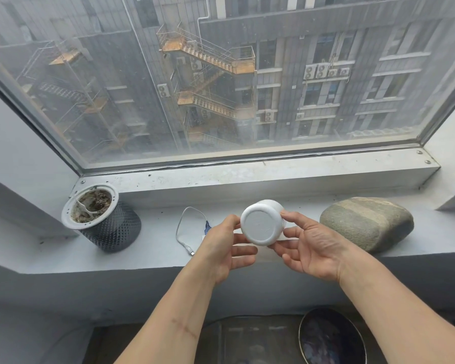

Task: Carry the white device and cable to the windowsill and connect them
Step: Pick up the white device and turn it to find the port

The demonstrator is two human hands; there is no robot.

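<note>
The white device [262, 222] is a small round pot-shaped object, held above the windowsill [155, 248] with its flat circular base turned towards me. My left hand [222, 248] grips its left side with thumb and fingers. My right hand [310, 245] holds its right side, thumb on top. The white cable [182, 229] lies in a loop on the sill just left of my left hand, one plug end near the sill's front edge; its other end, with a blue part, is partly hidden behind my left hand.
A dark textured pot [108, 222] with a white rim, soil and a white spoon stands on the sill at left. A large grey stone [367, 223] lies at right. The window glass [221, 74] rises behind. Below the sill sit a round dark dish [331, 337] and a dark surface.
</note>
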